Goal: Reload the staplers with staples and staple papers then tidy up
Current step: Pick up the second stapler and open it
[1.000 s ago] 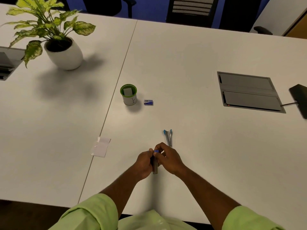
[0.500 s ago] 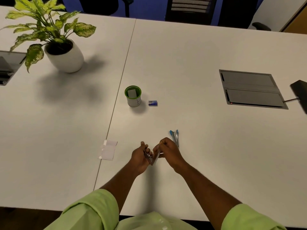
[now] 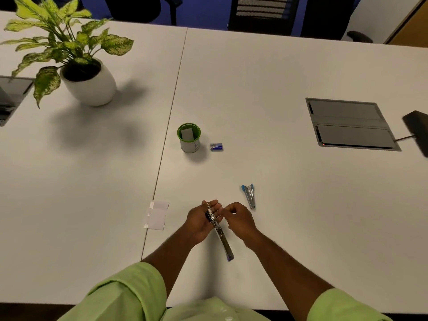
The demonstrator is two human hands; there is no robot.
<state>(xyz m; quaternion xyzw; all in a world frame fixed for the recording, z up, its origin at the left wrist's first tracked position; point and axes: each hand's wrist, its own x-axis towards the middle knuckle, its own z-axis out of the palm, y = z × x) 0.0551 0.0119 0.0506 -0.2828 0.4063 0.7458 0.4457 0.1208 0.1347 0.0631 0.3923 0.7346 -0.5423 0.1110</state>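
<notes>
My left hand (image 3: 201, 220) holds a small metal stapler (image 3: 220, 232) swung fully open, its purple-tipped top arm pointing down toward me. Just to its right, my right hand (image 3: 239, 220) has its fingertips pinched together near the stapler's magazine; whether they hold staples is too small to tell. A second stapler (image 3: 249, 196) with blue tips lies on the white table (image 3: 278, 205) right of my hands. A small blue staple box (image 3: 216, 147) sits beside a green-rimmed cup (image 3: 189, 138). A small stack of white papers (image 3: 156, 215) lies to the left of my hands.
A potted plant (image 3: 85, 75) in a white pot stands at the far left. A grey cable hatch (image 3: 349, 123) is set into the table at the right, with a dark object (image 3: 416, 128) beside it. Office chairs stand behind the table's far edge.
The stapler in my hands has been swung open, its top arm now hanging toward me. My right hand has moved off it to a pinch beside the magazine.
</notes>
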